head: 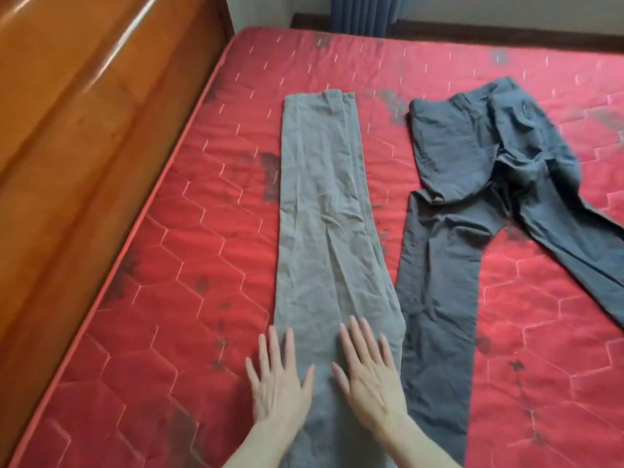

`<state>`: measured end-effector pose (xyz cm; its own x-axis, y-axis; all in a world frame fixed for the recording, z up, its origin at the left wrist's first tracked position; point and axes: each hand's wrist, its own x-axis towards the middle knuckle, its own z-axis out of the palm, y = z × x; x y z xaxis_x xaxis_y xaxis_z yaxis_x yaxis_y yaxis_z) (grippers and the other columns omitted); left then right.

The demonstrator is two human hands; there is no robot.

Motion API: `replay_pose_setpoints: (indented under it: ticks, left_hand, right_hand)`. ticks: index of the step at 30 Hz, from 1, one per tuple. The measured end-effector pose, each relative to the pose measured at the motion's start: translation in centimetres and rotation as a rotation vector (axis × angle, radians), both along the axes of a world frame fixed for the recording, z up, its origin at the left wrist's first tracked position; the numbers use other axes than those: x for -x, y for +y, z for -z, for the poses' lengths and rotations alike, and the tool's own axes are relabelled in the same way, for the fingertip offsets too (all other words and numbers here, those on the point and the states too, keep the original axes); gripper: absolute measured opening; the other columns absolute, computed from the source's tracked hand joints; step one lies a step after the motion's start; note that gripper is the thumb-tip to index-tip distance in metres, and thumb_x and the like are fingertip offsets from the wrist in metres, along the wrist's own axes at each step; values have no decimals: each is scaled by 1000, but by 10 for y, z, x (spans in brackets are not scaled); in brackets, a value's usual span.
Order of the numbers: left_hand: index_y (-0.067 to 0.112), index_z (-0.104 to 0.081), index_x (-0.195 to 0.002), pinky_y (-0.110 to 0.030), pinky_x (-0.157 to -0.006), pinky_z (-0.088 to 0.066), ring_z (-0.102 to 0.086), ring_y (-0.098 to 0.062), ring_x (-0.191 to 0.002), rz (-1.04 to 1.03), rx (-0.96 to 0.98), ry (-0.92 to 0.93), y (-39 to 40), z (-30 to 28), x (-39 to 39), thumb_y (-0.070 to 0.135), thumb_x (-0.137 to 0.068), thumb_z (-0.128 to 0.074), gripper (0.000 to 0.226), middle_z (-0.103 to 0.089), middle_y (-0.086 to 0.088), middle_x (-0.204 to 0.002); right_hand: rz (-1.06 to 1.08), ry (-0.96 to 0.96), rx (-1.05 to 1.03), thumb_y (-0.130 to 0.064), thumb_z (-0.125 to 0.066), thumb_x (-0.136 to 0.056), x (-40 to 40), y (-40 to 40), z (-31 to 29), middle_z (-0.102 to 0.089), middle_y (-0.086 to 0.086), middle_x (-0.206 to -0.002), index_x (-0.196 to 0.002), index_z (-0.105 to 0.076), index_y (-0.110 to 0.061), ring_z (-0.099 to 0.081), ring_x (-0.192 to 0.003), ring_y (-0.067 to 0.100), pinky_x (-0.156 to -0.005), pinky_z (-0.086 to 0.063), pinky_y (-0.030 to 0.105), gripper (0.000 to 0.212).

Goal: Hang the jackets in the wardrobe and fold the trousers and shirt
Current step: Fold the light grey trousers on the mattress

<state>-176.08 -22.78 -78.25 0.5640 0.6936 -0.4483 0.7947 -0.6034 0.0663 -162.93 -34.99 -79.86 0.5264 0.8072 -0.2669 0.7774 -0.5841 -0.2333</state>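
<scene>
A pair of light grey trousers [324, 204] lies lengthwise on the red mattress [189, 265], folded leg on leg into one long strip. My left hand [278, 380] rests flat on its near left edge, fingers spread. On the same strip, just to the right, my right hand [368, 369] lies flat with straight fingers. Dark grey trousers [472, 184] lie spread out to the right, legs apart, one leg touching the light pair's edge. No jacket or shirt is in view.
A glossy wooden bed frame [77, 130] runs along the left side of the mattress. Blue curtains [361, 11] hang at the far wall beyond the mattress's far edge.
</scene>
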Motion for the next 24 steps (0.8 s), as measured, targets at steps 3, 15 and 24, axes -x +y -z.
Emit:
replay_pose_setpoints:
  ticks: [3,15,24]
  left_hand:
    - [13,-56,-149,-62,-106,-47,-52,-42,-140,92,9,-42,12,22,-9,61,-87,-40,80,-43,-25,-158]
    - [23,-26,-164,-51,-122,-15,-15,-32,-159,276,-7,-97,123,37,-108,64,-96,-21,79,-13,-13,-172]
    - [35,19,-163,-47,-130,3,31,-22,-155,349,-29,-107,225,59,-204,69,-102,-18,79,32,1,-169]
  right_hand:
    - [199,-4,-14,-60,-28,-104,-13,-11,23,-47,4,-160,-149,-56,-10,-32,-154,14,-116,-34,51,72]
    - [197,-81,-112,-61,-11,-106,-70,69,35,-53,11,-155,-145,-62,-18,-27,-154,23,-121,-14,44,77]
    - [269,-14,-49,-58,-26,-109,-187,190,48,14,-1,-174,-167,-4,-38,10,-162,19,-129,2,44,65]
